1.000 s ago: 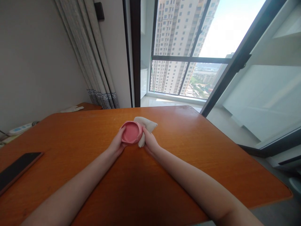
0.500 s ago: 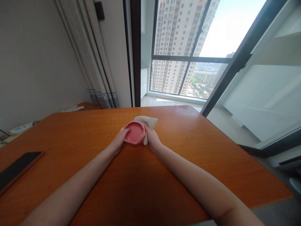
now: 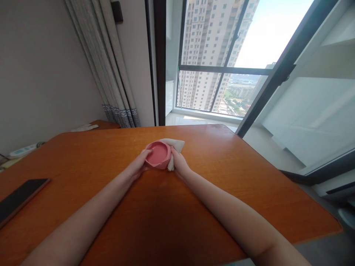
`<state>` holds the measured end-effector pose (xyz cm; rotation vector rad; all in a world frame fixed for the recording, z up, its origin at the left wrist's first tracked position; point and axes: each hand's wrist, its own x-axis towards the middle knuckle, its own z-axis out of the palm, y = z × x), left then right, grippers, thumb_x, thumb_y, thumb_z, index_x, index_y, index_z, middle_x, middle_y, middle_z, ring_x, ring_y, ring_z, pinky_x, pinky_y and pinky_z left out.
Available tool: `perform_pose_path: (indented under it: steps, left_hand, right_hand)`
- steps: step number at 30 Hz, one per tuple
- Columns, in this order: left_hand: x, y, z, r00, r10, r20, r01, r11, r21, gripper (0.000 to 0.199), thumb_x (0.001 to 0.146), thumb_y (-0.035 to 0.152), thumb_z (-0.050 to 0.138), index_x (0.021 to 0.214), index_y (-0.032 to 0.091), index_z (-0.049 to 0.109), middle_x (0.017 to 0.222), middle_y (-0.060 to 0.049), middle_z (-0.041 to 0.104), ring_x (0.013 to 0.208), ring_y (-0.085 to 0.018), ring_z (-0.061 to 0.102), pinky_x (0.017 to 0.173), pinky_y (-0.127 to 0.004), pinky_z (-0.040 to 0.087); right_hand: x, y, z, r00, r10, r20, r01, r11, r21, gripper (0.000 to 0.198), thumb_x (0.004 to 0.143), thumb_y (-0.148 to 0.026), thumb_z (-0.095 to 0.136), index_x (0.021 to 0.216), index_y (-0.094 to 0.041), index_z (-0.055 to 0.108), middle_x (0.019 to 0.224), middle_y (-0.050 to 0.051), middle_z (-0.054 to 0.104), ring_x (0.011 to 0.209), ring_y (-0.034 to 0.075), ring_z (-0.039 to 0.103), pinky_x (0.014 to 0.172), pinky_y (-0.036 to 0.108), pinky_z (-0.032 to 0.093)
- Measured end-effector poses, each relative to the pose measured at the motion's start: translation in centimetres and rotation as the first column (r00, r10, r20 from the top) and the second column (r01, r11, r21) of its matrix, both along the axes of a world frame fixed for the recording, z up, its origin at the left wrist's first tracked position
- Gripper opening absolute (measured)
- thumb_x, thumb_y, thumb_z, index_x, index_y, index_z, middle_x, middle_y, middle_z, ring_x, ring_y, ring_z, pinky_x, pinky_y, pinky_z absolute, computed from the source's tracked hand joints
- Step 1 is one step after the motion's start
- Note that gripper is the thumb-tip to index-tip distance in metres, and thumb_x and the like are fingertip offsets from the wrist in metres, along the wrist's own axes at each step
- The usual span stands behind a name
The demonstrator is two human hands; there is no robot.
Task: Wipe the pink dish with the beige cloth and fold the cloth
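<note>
A pink faceted bowl (image 3: 158, 153) is held over the middle of the wooden table, its opening tilted toward me. My left hand (image 3: 141, 162) grips its left side, with the thumb over the rim and the other fingers hidden beneath. At the bowl's right side, my right hand (image 3: 179, 160) is closed on a pale cloth (image 3: 176, 144) and presses it against the outer wall. Part of the cloth sticks out behind the bowl, and a fold hangs below near the right wrist. Most of the right fingers are out of sight behind bowl and cloth.
The brown wooden table (image 3: 91, 155) spreads around my arms. A dark phone-like slab (image 3: 20, 197) lies at its left edge. A white power strip (image 3: 24, 149) is at the far left. Beyond the table are a grey curtain (image 3: 111, 74) and a large window (image 3: 222, 55).
The bowl has tipped slightly, so more of its near outer wall shows. The cloth behind it sits a little lower. Both hands keep their hold.
</note>
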<state>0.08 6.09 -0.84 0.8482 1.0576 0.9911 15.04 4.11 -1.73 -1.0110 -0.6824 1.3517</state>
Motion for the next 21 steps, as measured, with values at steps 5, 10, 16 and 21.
perform_pose_path:
  steps: [5,10,16,21]
  left_hand:
    - [-0.3,1.0,-0.7,0.972,0.217,0.09,-0.23,0.958,0.17,0.029,0.075,0.035,0.059,0.095,0.014,0.065,0.096,-0.005,0.067,0.086,-0.016,0.06,0.075,-0.024,0.047]
    - [-0.6,1.6,-0.6,0.889,0.39,0.24,-0.441,0.871,0.219,0.025,0.075,0.033,0.056,0.092,0.017,0.063,0.092,-0.001,0.066,0.084,-0.014,0.058,0.078,-0.024,0.045]
    - [-0.2,0.6,1.3,0.868,0.373,0.327,-0.463,0.846,0.265,0.025,0.073,0.036,0.058,0.09,0.019,0.061,0.088,0.001,0.065,0.085,-0.015,0.058,0.076,-0.025,0.045]
    - [0.9,-0.5,1.0,0.899,0.336,0.28,-0.399,0.892,0.212,0.026,0.073,0.036,0.058,0.09,0.016,0.063,0.089,-0.003,0.067,0.089,-0.017,0.059,0.082,-0.027,0.045]
  right_hand:
    - [-1.1,-0.8,-0.1,0.997,0.059,-0.045,-0.059,0.998,0.007,0.045,0.082,-0.043,0.053,0.116,-0.014,0.058,0.118,0.007,0.063,0.111,0.02,0.057,0.095,0.029,0.045]
    - [-2.2,-1.5,-0.7,0.968,0.24,0.07,-0.239,0.971,-0.018,0.048,0.084,-0.042,0.051,0.121,-0.012,0.054,0.119,0.008,0.062,0.112,0.02,0.057,0.097,0.03,0.044]
    - [0.5,-0.1,-0.5,0.803,0.131,0.582,-0.173,0.985,0.018,0.055,0.074,-0.048,0.062,0.118,-0.016,0.058,0.114,0.011,0.063,0.112,0.028,0.054,0.098,0.043,0.04]
    - [1.5,0.0,0.9,0.828,-0.179,0.532,0.013,0.954,0.3,0.058,0.086,-0.046,0.043,0.138,-0.022,0.034,0.137,0.008,0.043,0.123,0.019,0.043,0.105,0.037,0.032]
